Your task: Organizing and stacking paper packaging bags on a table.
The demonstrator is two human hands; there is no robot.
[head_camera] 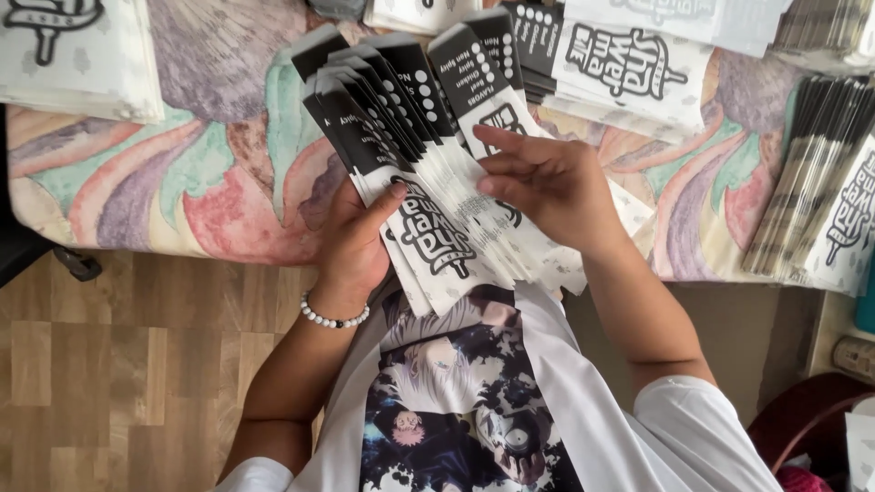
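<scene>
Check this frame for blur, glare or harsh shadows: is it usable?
Head view: usable. Even daylight, no glare; the fanned paper sleeves, left hand and right hand are sharp. Only a soft shadow under the sleeves on the patterned cloth; slight wide-angle stretch at the edges.

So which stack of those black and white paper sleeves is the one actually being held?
The fanned stack in the middle, gripped by the left hand with the right hand on top; the other stacks lie on the cloth-covered table.
</scene>
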